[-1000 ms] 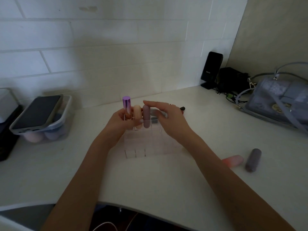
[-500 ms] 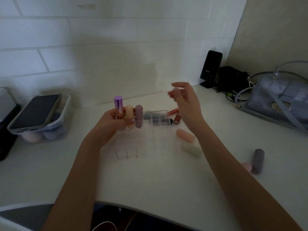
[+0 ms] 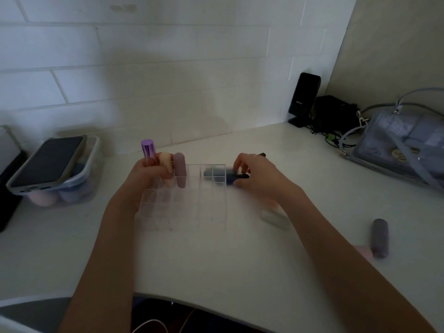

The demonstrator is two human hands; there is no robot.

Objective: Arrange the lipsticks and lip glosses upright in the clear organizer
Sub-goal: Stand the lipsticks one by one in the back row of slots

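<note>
White countertop (image 3: 216, 260) under dim light, tiled wall behind.

Nearest, at 4 o'clock: grey-purple tube (image 3: 380, 237) lying flat, with a pink tube (image 3: 363, 251) just beside it, partly hidden by the right forearm. Pale tube (image 3: 274, 218) lying flat closer in, just right of the organizer.

At centre: clear organizer (image 3: 185, 203), a grid of cells, front rows bare. Back-left cells holding three tubes upright: purple-capped gloss (image 3: 148, 150), peach tube (image 3: 166, 162), mauve tube (image 3: 180, 169).

Left hand (image 3: 144, 176) curled against the organizer's back-left corner at 11 o'clock, fingers closed around the base of the standing tubes, likely steadying both. Forearm running straight up from 6 o'clock.

Right hand (image 3: 258, 175) at 1 o'clock, palm down, fingers pinched on a dark blue tube (image 3: 231, 177) lying sideways beside the organizer's back-right corner; blurred, so grip firmness hard to judge. Forearm angled in from 5 o'clock.

Step in hand, by judgement: picking up the next lip product. Next move calls for lifting it, turning it vertical and lowering it into a free back-row cell beside the mauve one, without nudging the standing three.

Farther off: phone (image 3: 48, 162) on a plastic bin (image 3: 92, 162) at 9 o'clock; black speaker (image 3: 304, 98) and grey handbag (image 3: 403, 143) at 2 o'clock.
</note>
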